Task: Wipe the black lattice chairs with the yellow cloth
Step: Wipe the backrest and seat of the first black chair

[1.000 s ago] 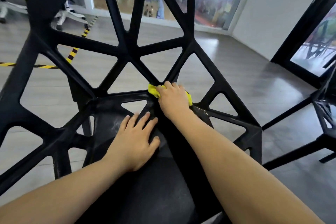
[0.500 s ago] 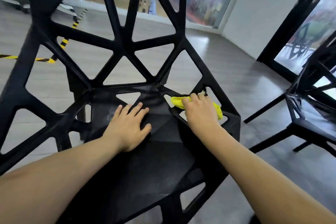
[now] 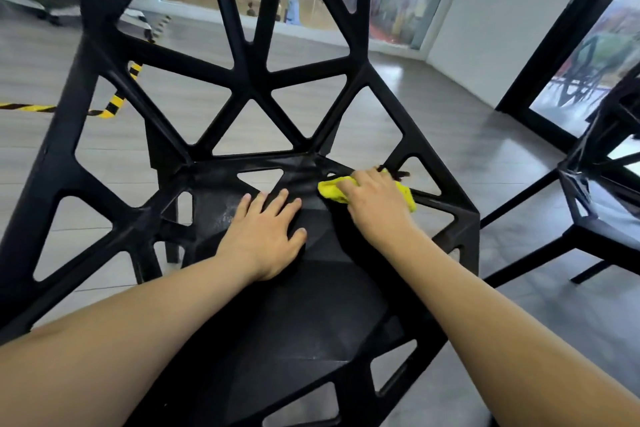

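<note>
Right hand (image 3: pixel 375 199) pressing yellow cloth (image 3: pixel 331 191) onto rear right seat struts of black lattice chair (image 3: pixel 249 73), fingers curling over cloth. Left hand (image 3: pixel 266 229) lying flat, bracing seat. Best working cloth into strut joints, keeping pressure even.

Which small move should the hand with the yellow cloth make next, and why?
Probably slide the yellow cloth forward along the seat's right edge bar. The right hand presses it at the back right corner of the chair, while the left hand lies flat on the seat.
</note>
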Tool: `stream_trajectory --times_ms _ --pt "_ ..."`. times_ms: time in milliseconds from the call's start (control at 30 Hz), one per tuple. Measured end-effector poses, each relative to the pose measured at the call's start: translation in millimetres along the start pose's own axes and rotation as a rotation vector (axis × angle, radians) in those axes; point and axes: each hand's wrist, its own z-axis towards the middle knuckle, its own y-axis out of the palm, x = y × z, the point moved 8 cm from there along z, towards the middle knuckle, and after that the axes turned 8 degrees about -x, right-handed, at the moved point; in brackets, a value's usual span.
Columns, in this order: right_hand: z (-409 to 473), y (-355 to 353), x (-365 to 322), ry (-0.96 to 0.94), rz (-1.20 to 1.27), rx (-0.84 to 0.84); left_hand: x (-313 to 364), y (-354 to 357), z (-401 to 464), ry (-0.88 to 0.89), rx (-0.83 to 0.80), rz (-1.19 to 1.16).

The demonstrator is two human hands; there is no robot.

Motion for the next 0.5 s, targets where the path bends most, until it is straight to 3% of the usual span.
stream_trajectory --times_ms 300,500 --pt "95 -11 -35 0.094 0.112 0.063 0 -2 -3 0.021 0.072 0.002" --pt "85 -10 -30 0.063 0.088 0.031 -4 -1 -1 0.015 0.081 -0.032"
